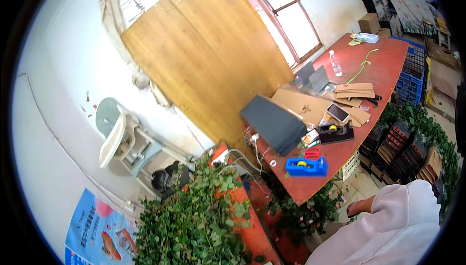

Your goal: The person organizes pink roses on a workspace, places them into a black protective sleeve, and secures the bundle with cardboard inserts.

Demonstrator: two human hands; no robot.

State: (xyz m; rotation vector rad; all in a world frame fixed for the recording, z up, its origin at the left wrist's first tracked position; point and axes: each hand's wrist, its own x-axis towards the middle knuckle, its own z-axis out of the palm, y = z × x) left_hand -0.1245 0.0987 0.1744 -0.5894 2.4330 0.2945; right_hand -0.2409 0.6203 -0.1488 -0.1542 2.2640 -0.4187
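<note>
Leafy green stems [194, 216] lie heaped at seven o'clock, a blue plastic tape dispenser [315, 168] on a red table [388, 58] at four, the hands' state impossible to tell.

Leafy green stems [303, 212] with small pale pink spots spread low beneath the near corner of the red bench [297, 188]; a blue tape dispenser [315, 169] sits upright on that corner.

We wear a loose garment [383, 226] of plain, very pale pink cloth, almost white where the light falls on it. Its outline is broad and rounded, with soft folds shading to a faint greyish pink; whether this part of our clothing is a sleeve or a trouser leg, we cannot tell.
</note>
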